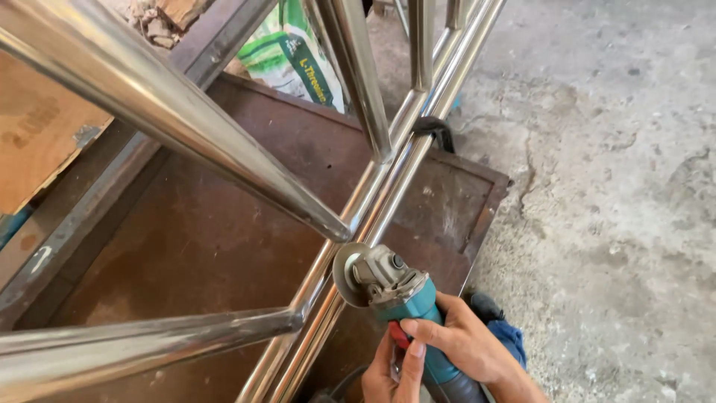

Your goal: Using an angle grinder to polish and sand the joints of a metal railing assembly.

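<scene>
Steel railing (224,160) beside teal grinder (395,291)

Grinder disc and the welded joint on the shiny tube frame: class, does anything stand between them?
Nothing visible does. The disc of the angle grinder, held by both hands, sits right beside the joint on the steel frame, with no object between them.

Bright daylight, glare streaks on steel tubes (224,149), near tube soft, slight blur.

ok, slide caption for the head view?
Both hands hold a teal angle grinder, disc against a joint of the steel tube frame.
</scene>
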